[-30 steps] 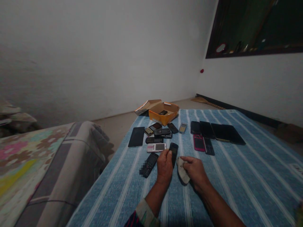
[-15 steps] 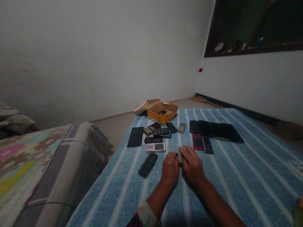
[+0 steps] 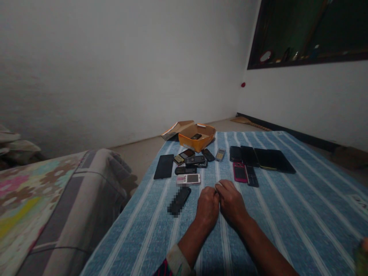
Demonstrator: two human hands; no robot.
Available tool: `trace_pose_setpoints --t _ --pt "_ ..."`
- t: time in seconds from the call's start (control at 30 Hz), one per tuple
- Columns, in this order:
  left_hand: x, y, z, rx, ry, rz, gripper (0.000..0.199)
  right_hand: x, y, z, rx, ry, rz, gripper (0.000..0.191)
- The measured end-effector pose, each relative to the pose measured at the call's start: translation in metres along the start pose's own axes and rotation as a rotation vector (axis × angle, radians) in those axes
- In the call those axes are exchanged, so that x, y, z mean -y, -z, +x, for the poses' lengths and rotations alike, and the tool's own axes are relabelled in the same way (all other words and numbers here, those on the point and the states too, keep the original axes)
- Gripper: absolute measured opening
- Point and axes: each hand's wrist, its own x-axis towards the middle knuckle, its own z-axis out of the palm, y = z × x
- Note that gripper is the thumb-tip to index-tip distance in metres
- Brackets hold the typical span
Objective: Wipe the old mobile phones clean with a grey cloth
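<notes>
My left hand point(image 3: 207, 205) and my right hand point(image 3: 231, 201) are closed and pressed together above the striped blue cloth point(image 3: 161, 230). A small pale grey thing between them is almost wholly covered by the fingers, so its kind does not show. Left of my hands lies a black phone point(image 3: 182, 196), its lower part blurred out. Just beyond is a white and pink phone point(image 3: 188, 179), with a dark keypad phone point(image 3: 185, 170) behind it. To the right of my right hand, a pink-framed phone point(image 3: 239, 172) lies beside a black keypad phone point(image 3: 252, 177).
An orange cardboard box point(image 3: 197, 143) stands with its lid open, a phone point(image 3: 196, 136) inside. Several more phones lie before it, beside a black tablet point(image 3: 163, 166). Larger dark devices point(image 3: 273, 160) lie at right. A blanket-covered surface point(image 3: 94, 180) is at left.
My hands have turned and closed in on each other, so the pale grey thing that showed between the fingers is now mostly covered. The phones and box lie as before.
</notes>
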Motion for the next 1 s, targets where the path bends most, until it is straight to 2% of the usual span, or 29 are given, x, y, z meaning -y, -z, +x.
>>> trace_pose_setpoints --t 0.1,0.27,0.37,0.47,0.6,0.83,1.0 --pt "-0.001 0.005 -0.003 0.01 0.003 0.022 0.019 -0.001 0.001 0.001 0.034 -0.029 -0.036 0.029" --pt "-0.002 0.018 -0.013 0.029 -0.007 0.084 0.02 -0.009 0.002 -0.001 0.002 -0.051 -0.089 0.029" --pt "0.001 0.024 -0.019 0.009 -0.018 0.122 0.019 -0.003 0.001 -0.002 -0.048 0.013 -0.075 0.028" --pt "0.005 0.024 -0.022 -0.014 -0.044 0.136 0.021 0.011 -0.002 -0.004 -0.09 0.136 -0.041 0.026" --pt "0.008 0.023 -0.024 -0.032 -0.078 0.135 0.024 0.02 -0.004 -0.007 -0.078 0.211 -0.034 0.023" --pt "0.006 0.024 -0.026 -0.022 -0.066 0.154 0.019 -0.007 0.0 -0.005 -0.041 0.029 -0.07 0.027" --pt "0.008 0.024 -0.029 -0.03 -0.066 0.15 0.019 -0.014 -0.003 -0.005 -0.045 -0.037 -0.049 0.033"
